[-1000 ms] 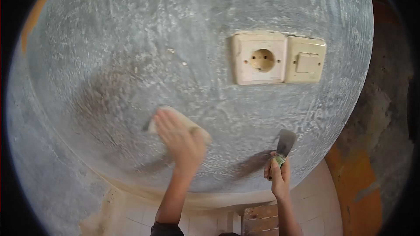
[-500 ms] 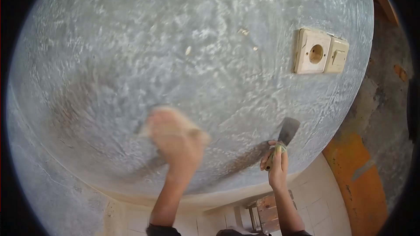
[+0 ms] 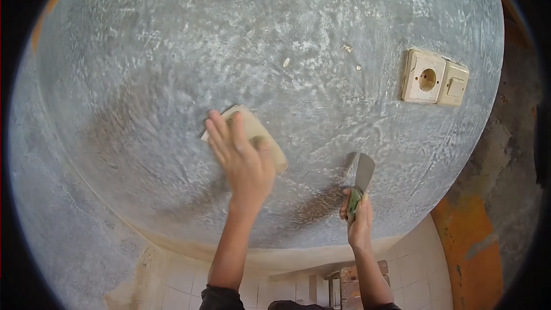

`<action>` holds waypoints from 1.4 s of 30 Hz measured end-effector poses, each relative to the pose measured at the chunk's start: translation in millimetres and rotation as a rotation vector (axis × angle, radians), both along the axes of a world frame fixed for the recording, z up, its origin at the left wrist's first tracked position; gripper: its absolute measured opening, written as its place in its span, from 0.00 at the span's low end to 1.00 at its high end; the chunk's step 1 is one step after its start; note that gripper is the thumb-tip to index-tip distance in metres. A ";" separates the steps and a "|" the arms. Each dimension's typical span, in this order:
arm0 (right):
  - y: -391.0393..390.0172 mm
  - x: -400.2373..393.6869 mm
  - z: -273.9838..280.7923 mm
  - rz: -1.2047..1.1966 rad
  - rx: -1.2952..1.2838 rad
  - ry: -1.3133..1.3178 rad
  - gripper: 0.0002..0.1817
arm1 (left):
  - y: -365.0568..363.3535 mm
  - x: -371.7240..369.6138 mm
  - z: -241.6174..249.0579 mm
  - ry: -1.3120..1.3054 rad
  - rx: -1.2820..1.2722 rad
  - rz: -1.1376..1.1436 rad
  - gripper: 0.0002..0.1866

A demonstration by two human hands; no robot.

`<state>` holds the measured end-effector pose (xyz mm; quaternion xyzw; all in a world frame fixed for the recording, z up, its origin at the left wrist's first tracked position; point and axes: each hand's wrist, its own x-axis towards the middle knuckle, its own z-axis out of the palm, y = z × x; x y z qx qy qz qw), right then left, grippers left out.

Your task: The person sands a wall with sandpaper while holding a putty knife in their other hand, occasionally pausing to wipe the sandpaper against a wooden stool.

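Note:
My left hand (image 3: 244, 155) is pressed against the grey wall (image 3: 229, 40) over a beige folded sheet (image 3: 270, 143) that looks like sandpaper. Its fingers lie stretched over the sheet, with the thumb along the right side. The underside of the sheet is hidden against the wall. Lower on the right, my right hand (image 3: 359, 221) is closed round the greenish handle of a putty knife (image 3: 364, 171). The metal blade points up and stands close to the wall, beside its shadow.
A socket (image 3: 426, 80) and a light switch (image 3: 454, 85) sit on the wall at upper right. Small pale chips (image 3: 347, 49) mark the surface. Below are a tiled floor (image 3: 416, 270) and a worn wooden stool (image 3: 350, 280). An orange-painted patch (image 3: 468, 241) shows at right.
My left hand has moved up and slightly right with the sheet, from a blurred position. The putty knife has shifted a little left and turned more upright. The view has shifted slightly.

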<state>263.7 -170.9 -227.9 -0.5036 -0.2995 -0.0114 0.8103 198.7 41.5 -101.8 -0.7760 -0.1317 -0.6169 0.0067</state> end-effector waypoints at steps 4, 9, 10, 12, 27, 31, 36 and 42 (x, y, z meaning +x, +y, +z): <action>1.7 1.8 0.6 -0.060 -0.122 -0.191 0.20 | -24.3 17.0 -55.7 0.257 0.278 0.021 0.39; -9.4 -7.7 0.0 0.064 -0.168 -0.131 0.20 | 21.6 0.0 -4.6 0.048 0.009 0.165 0.39; -11.0 -10.6 -3.1 0.082 -0.183 -0.099 0.21 | 17.0 0.5 -8.0 0.082 0.081 0.118 0.39; -10.3 -17.7 -5.2 0.077 -0.191 -0.097 0.22 | 14.4 -5.1 -30.3 0.237 0.332 0.076 0.37; 49.3 -46.2 8.3 0.096 -0.202 0.042 0.15 | 109.1 -53.1 -67.7 0.200 0.492 -0.028 0.39; 98.5 -66.9 -5.9 0.069 -0.079 -0.002 0.15 | 153.4 -78.1 -60.9 0.144 0.232 0.110 0.42; 157.5 -99.3 8.8 0.102 -0.149 0.002 0.14 | 230.8 -125.7 -44.9 0.108 0.279 0.064 0.40; 218.3 -127.8 -7.5 0.161 0.003 0.025 0.14 | 248.3 -135.2 -81.4 0.252 0.559 0.058 0.39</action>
